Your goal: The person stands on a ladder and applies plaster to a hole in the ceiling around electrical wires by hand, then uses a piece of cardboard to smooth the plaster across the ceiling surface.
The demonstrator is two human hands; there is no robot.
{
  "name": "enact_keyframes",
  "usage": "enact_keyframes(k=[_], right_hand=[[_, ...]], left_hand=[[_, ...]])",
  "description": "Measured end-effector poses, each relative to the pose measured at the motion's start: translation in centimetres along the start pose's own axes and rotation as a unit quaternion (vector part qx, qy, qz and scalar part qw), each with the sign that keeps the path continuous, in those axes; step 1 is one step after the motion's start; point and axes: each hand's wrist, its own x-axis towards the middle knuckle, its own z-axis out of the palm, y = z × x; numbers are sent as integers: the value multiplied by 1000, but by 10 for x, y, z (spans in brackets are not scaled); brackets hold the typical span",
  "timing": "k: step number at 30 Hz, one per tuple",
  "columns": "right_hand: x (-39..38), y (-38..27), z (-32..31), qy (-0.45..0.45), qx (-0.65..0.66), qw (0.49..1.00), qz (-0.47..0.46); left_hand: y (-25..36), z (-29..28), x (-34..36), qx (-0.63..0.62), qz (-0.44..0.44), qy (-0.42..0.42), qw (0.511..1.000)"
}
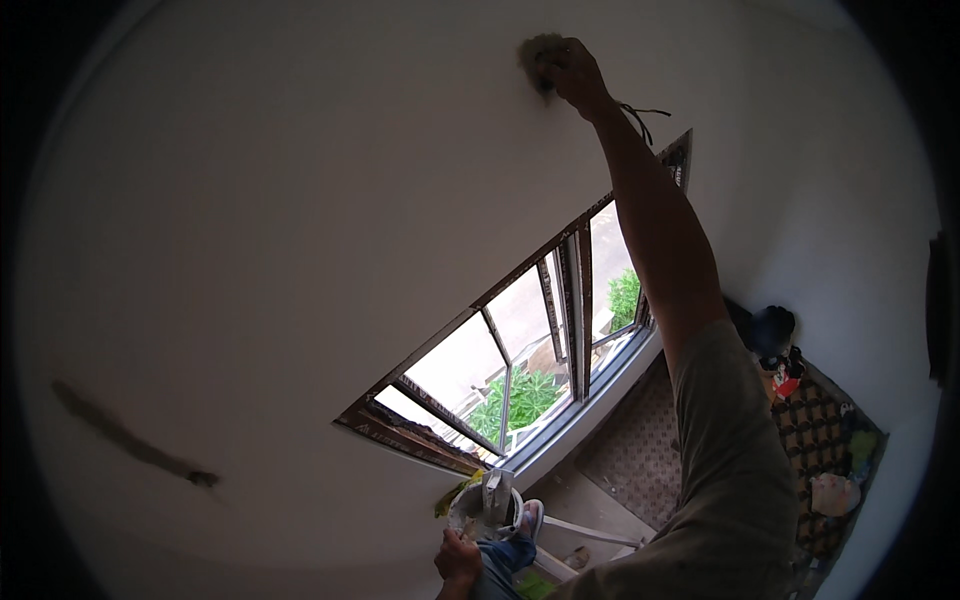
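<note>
My right hand point(574, 75) is raised against the white wall point(260, 190), fingers curled at a rough grey patch point(535, 58); whatever they hold is hidden. Dark wires point(645, 113) dangle beside my right wrist. My left hand point(458, 555), low in the view, grips a white bucket point(468, 505) smeared with grey material, with a flat, grey-coated tool point(497, 492) standing in it. A long grey streak point(130, 435) runs across the wall at the left.
An open window point(510, 370) shows greenery outside. Below me are a white stepladder point(590, 535), my sandaled foot point(528, 522) and a patterned mat point(625, 450). Bags and assorted items point(785, 370) lie on the brown checked floor point(810, 445) at the right.
</note>
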Motion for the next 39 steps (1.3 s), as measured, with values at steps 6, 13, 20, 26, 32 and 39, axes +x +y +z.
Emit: enact_keyframes(k=[6, 13, 20, 26, 32, 39], right_hand=[[1, 8, 2, 36, -69, 995, -65], [-2, 5, 5, 73, -42, 996, -5], [-10, 2, -10, 72, 66, 995, 4], [-34, -35, 15, 59, -83, 994, -39], [-19, 1, 1, 27, -340, 921, -189], [-9, 5, 3, 4, -240, 956, -169]], left_hand=[[7, 0, 2, 5, -8, -9, 1000], [3, -2, 3, 3, -5, -4, 1000], [10, -2, 0, 16, -4, -11, 1000], [4, -6, -4, 20, -13, 9, 1000], [8, -4, -1, 18, 2, -5, 1000], [4, -3, 0, 7, -1, -1, 1000]])
